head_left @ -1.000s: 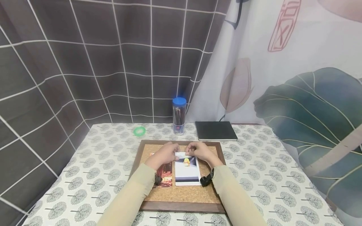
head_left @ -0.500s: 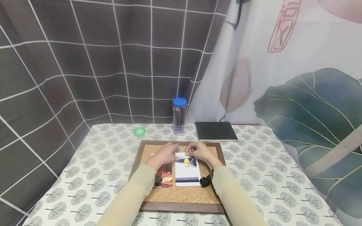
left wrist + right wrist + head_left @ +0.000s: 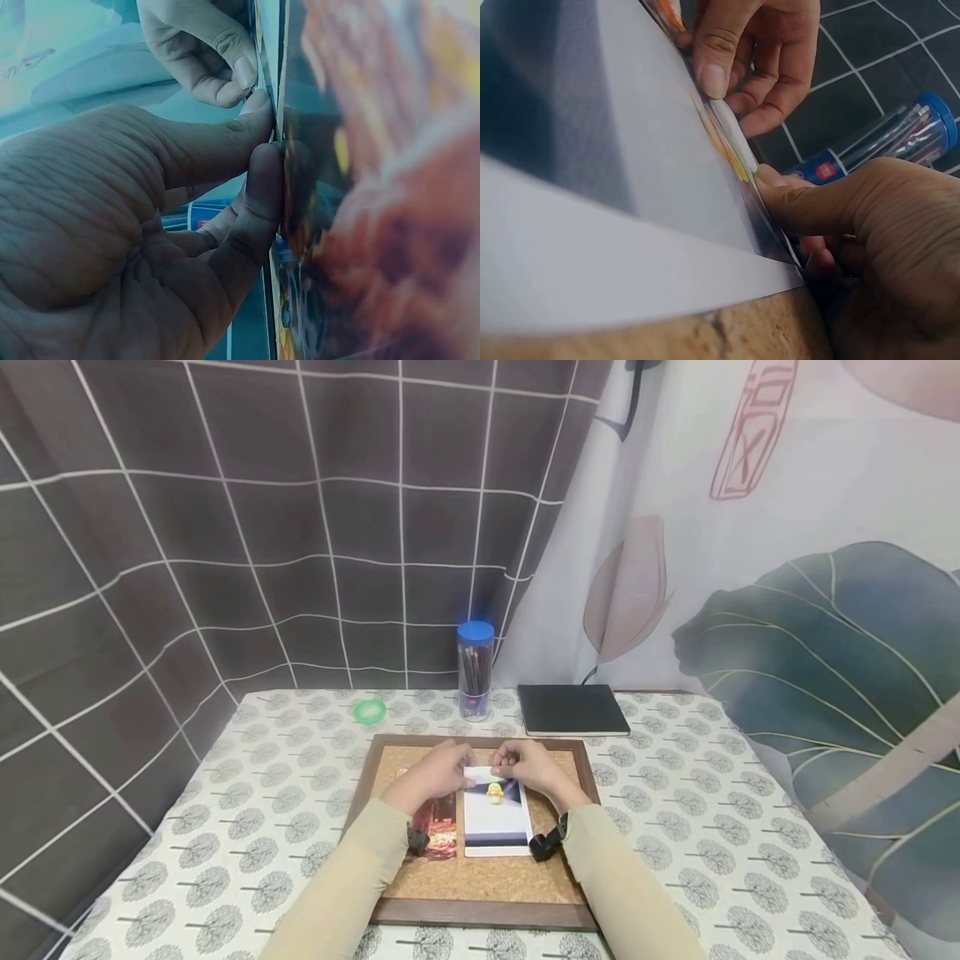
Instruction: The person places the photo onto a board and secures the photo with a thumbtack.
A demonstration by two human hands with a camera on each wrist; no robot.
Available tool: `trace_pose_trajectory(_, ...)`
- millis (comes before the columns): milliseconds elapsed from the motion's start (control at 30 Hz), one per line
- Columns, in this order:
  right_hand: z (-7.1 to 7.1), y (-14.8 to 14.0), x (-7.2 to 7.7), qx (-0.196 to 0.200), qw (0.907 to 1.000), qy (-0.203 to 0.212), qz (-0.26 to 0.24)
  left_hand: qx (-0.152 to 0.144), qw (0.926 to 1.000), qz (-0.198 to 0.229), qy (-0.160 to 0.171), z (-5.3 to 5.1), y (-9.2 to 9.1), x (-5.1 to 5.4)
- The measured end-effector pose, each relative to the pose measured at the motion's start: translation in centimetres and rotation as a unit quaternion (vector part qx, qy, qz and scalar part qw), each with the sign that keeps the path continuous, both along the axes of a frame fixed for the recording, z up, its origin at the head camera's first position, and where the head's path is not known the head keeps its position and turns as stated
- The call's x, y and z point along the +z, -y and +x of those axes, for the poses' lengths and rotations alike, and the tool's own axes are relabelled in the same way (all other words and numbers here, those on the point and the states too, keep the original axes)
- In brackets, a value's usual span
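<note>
A white-bordered photo card [image 3: 496, 822] with a small yellow figure lies over the cork of a brown-framed corkboard [image 3: 480, 912]. My left hand [image 3: 440, 774] pinches the card's far edge near its left corner, thumb on the near side. Just right of it, my right hand [image 3: 534, 766] pinches the same edge; in the right wrist view its thumb [image 3: 806, 202] lies along that edge, index finger mostly hidden behind. A reddish picture [image 3: 444, 839] lies on the board to the left, partly under my left wrist.
Behind the board stand a blue-lidded clear tube [image 3: 475, 672] of pencils and a black notebook [image 3: 573, 710]. A green tape roll [image 3: 370, 712] lies at the back left. A tree-patterned cloth [image 3: 247, 852] covers the table; curtains hang behind.
</note>
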State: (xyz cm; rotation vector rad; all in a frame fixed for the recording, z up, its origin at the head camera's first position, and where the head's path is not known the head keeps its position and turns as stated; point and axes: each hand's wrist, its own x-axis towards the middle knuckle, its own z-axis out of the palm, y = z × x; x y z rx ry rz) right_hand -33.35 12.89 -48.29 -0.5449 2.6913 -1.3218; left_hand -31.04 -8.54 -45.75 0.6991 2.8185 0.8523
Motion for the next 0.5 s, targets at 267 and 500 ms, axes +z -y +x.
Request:
trace_pose_trajectory(267, 0.1, 0.2, 0.2, -0.006, 0.9999, -0.008, -0.005, -0.009, 0.9991, 0.042, 0.005, -0.3, 0.5, 0.0)
trace_pose_trajectory(500, 0.2, -0.2, 1.5, -0.017, 0.9984, -0.054, -0.005, -0.007, 0.9965, 0.082, -0.015, 0.1, 0.4, 1.8)
